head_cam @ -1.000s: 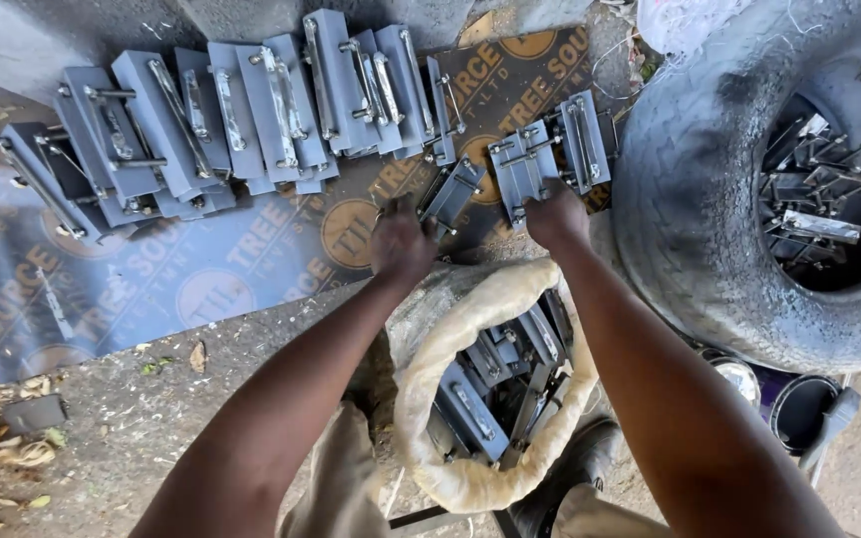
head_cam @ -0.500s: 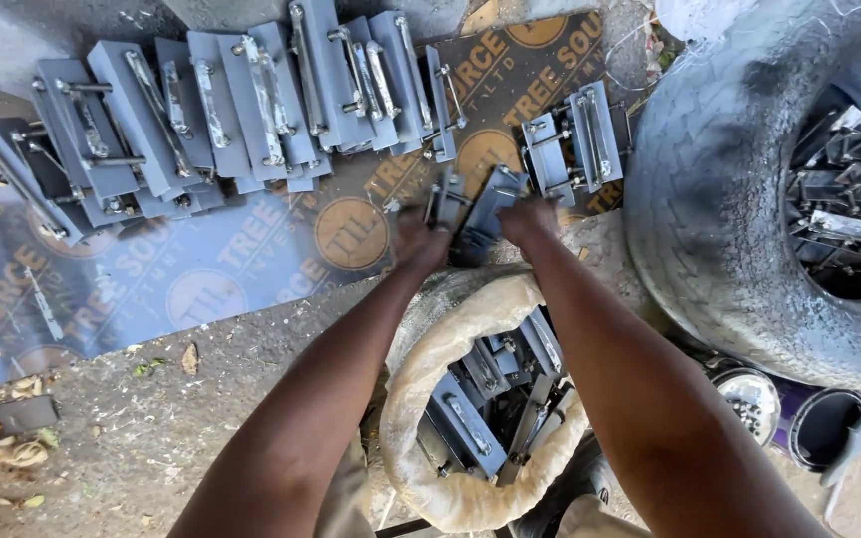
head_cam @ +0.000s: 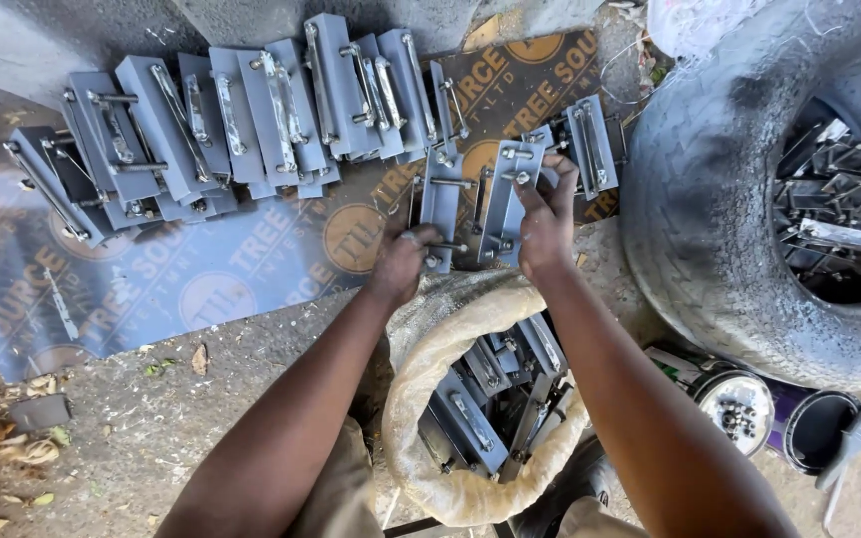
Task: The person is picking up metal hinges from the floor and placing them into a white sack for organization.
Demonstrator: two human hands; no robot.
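- I count two hands: my left hand (head_cam: 406, 261) and right hand (head_cam: 547, 214), each gripping one grey metal bracket, so two held brackets (head_cam: 502, 199).
- One white sack (head_cam: 421, 399) at lower centre.
- One tyre (head_cam: 710, 219) at right.
- Two round tins (head_cam: 741, 403) at lower right.
- One printed board (head_cam: 201, 289) across the left.
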